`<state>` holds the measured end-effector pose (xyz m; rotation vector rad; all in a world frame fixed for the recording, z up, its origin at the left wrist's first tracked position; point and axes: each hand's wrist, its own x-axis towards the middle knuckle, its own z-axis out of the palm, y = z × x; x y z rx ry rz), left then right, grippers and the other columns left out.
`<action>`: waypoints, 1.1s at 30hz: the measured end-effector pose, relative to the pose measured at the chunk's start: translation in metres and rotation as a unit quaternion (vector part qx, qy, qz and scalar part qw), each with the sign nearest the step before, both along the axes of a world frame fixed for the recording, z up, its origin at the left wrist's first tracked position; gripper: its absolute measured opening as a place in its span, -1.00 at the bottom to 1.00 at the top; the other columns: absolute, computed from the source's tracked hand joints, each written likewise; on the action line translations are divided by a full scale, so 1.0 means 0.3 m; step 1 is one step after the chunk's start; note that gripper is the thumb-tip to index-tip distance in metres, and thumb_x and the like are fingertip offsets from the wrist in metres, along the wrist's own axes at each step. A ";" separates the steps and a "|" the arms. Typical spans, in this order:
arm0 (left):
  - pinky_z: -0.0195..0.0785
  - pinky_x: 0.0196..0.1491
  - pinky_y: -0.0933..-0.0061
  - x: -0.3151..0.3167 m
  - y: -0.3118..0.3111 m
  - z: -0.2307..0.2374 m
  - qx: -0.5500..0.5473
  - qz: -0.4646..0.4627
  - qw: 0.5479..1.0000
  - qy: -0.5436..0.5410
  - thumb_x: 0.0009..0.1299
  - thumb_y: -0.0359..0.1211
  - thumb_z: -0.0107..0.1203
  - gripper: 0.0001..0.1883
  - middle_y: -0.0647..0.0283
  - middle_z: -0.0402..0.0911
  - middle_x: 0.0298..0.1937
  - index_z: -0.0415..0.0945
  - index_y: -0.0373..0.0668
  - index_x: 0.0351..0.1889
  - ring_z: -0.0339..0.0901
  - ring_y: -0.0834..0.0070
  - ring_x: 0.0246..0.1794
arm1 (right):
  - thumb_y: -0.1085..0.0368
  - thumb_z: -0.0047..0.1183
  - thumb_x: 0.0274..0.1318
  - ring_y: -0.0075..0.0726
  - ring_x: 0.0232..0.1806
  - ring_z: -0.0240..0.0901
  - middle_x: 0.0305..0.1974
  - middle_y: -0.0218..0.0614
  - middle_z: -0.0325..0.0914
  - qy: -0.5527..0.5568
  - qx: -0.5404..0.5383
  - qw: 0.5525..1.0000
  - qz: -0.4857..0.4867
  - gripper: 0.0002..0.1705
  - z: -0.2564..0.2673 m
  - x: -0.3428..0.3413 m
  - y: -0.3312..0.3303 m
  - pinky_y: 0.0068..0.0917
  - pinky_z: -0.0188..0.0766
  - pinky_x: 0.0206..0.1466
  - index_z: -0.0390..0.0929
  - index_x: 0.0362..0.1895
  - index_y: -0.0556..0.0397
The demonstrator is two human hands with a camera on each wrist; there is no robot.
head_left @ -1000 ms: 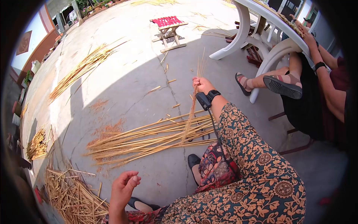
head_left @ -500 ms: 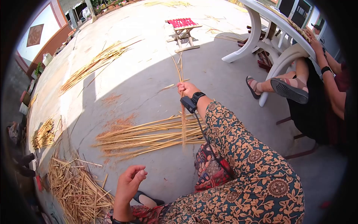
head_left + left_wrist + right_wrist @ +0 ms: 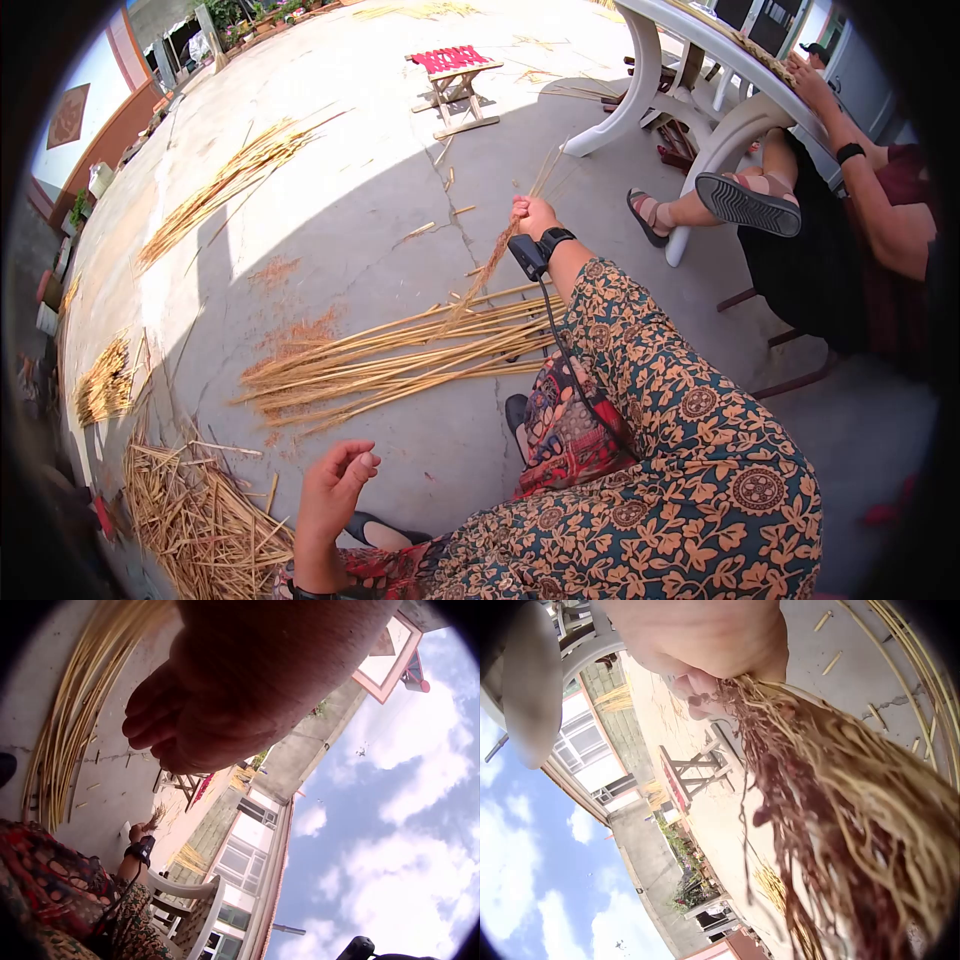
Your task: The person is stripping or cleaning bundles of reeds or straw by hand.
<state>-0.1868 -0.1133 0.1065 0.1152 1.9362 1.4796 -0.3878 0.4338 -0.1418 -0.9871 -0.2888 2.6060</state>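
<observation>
My right hand (image 3: 538, 220) is stretched forward over the ground and grips a thin bunch of straw stalks (image 3: 490, 268). Thin ends stick up past the fist, and a frayed tail hangs down toward the stalks on the floor. In the right wrist view the bunch's reddish-brown, bristly heads (image 3: 817, 817) fan out below the fist. My left hand (image 3: 335, 488) is held near the lap, fingers loosely bent and nothing in it. Between my feet and the outstretched hand, long yellow stalks (image 3: 420, 360) lie side by side on the concrete.
Short cut straw (image 3: 200, 520) is heaped at lower left, beside a stacked bundle (image 3: 104, 382). More stalks (image 3: 225, 190) lie in the sun. A folding stool (image 3: 455, 85) stands ahead. At right, another person (image 3: 800, 240) sits by a white table (image 3: 700, 40).
The right hand keeps its grip on the bunch while its hanging tail swings from upright to slanting left. The left hand stays about the same; the head view shifts slightly.
</observation>
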 end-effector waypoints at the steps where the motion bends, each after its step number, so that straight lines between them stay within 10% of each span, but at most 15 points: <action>1: 0.40 -0.17 0.59 -0.004 0.011 -0.006 0.005 -0.004 1.000 0.010 0.41 -0.33 0.11 -0.72 0.26 0.63 -0.27 0.48 -0.31 -0.02 0.51 0.62 -0.27 | 0.30 -0.26 0.35 -0.57 -0.71 0.08 -0.61 -0.47 0.22 0.015 -0.013 0.999 0.029 -0.79 0.125 0.019 -0.073 -0.66 0.14 -0.65 0.33 -0.25 0.20; 9: 0.37 -0.18 0.58 -0.045 0.172 -0.054 0.014 -0.058 0.994 0.092 0.43 -0.23 0.08 -0.62 0.32 0.57 -0.18 0.40 -0.19 0.14 0.49 0.63 -0.22 | 0.31 -0.25 0.39 -0.19 -0.07 0.51 -0.16 -0.16 0.52 0.177 0.018 0.972 0.152 -0.88 0.782 0.105 -0.651 -0.26 0.47 0.00 0.34 -0.15 0.03; 13: 0.40 -0.16 0.56 -0.071 0.255 -0.005 0.103 0.085 0.985 0.109 0.40 -0.22 0.13 -0.44 0.31 0.55 -0.12 0.23 -0.21 0.29 0.50 0.61 -0.19 | 0.39 -0.15 0.33 -0.06 0.07 0.47 -0.02 -0.07 0.49 0.218 0.060 0.949 0.218 -0.92 0.842 0.280 -0.867 -0.16 0.43 0.17 0.31 -0.12 -0.03; 21: 0.47 -0.18 0.56 -0.148 0.197 0.065 0.402 0.368 0.829 0.126 0.42 -0.28 0.10 -0.78 0.33 0.59 -0.21 0.52 -0.17 -0.07 0.54 0.55 -0.24 | 0.34 -0.04 0.29 -0.14 0.06 0.49 -0.07 -0.03 0.52 0.258 0.164 0.855 0.420 -0.85 0.899 0.427 -1.040 -0.33 0.53 0.07 0.37 -0.09 0.09; 25: 0.47 -0.18 0.59 -0.169 0.116 0.061 0.375 0.390 0.824 0.168 0.41 -0.29 0.11 -0.78 0.33 0.60 -0.22 0.53 -0.23 -0.09 0.53 0.57 -0.28 | 0.18 0.05 0.26 -0.32 -0.08 0.57 -0.24 -0.14 0.58 0.172 0.412 0.619 0.646 -0.70 0.899 0.416 -0.967 -0.51 0.54 -0.07 0.46 -0.09 0.14; 29: 0.46 -0.15 0.56 -0.163 0.115 0.060 0.309 0.384 0.854 0.170 0.40 -0.28 0.12 -0.76 0.33 0.59 -0.22 0.52 -0.23 -0.10 0.51 0.58 -0.28 | -0.01 0.07 0.22 -0.39 -0.20 0.57 -0.26 -0.29 0.61 0.296 0.666 0.597 0.336 -0.59 0.903 0.404 -0.964 -0.55 0.50 -0.11 0.56 -0.11 0.08; 30: 0.46 -0.15 0.56 -0.158 0.127 0.055 0.301 0.375 0.860 0.168 0.40 -0.28 0.13 -0.76 0.33 0.59 -0.22 0.52 -0.24 -0.10 0.51 0.58 -0.28 | 0.00 0.06 0.22 -0.34 -0.20 0.56 -0.24 -0.28 0.62 0.327 0.813 0.428 0.222 -0.60 0.909 0.390 -0.956 -0.46 0.49 -0.07 0.56 -0.04 0.01; 33: 0.45 -0.13 0.54 -0.152 0.154 0.044 0.315 0.354 0.866 0.159 0.40 -0.27 0.13 -0.76 0.33 0.58 -0.22 0.52 -0.23 -0.10 0.50 0.58 -0.28 | 0.01 0.07 0.21 -0.29 -0.17 0.56 -0.24 -0.22 0.60 0.267 0.779 0.410 0.392 -0.59 0.846 0.401 -0.978 -0.39 0.47 -0.03 0.55 0.02 -0.03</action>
